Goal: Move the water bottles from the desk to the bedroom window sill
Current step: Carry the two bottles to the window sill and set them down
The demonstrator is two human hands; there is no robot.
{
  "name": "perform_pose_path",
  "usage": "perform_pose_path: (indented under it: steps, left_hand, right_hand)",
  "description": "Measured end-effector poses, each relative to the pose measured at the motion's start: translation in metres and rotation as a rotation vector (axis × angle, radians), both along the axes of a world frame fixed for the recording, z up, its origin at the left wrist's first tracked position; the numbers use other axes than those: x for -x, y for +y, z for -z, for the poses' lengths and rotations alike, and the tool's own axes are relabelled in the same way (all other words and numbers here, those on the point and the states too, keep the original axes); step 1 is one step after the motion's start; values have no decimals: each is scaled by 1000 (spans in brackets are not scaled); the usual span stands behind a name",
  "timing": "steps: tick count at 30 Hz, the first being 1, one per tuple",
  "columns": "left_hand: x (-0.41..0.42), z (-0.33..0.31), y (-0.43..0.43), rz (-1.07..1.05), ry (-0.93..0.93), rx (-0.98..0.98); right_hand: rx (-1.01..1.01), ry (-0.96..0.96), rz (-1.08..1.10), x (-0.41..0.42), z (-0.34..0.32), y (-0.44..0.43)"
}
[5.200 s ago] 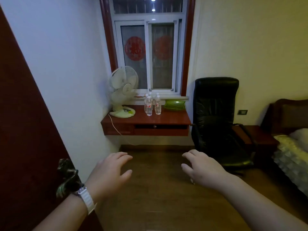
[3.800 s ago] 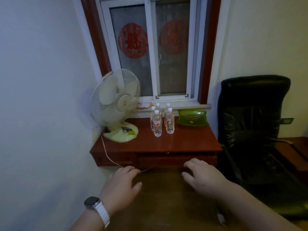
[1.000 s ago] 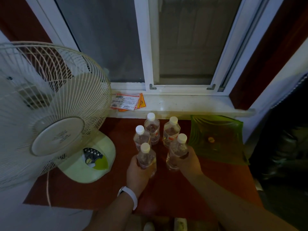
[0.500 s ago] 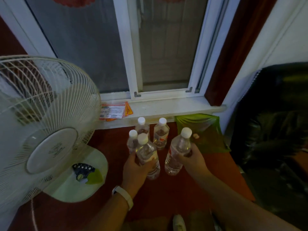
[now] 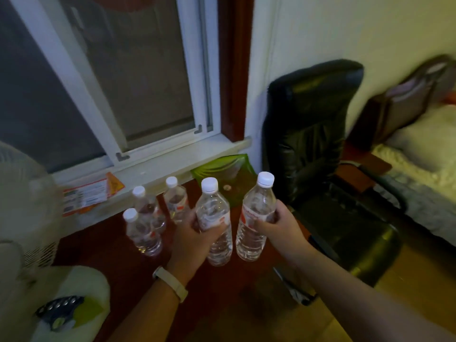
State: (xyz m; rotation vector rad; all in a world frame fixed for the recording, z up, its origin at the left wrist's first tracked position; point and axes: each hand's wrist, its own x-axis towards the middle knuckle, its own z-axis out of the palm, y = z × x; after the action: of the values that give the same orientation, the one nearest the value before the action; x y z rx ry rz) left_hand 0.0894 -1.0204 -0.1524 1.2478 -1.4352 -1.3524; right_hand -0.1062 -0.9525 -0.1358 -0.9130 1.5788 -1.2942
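Five clear water bottles with white caps and red-and-white labels, print too blurred to read. Largest items first: black chair; white window sill; red tabletop; green dish. Left hand, grip closed round one raised bottle; right hand, grip closed round another bottle. Three standing bottles remain on the tabletop below the sill. Orange-edged leaflet on sill, text illegible.
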Motion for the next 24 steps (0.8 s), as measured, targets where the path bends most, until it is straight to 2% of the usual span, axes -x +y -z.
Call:
perform_pose_path:
  steps: [10,24]
  left_hand:
    - [99,-30,56,190,18,46]
    - [301,-48,214,564,5,20]
  right_hand:
    - [42,-6,187,83,-22,94]
    - [77,59,474,247,-32,310]
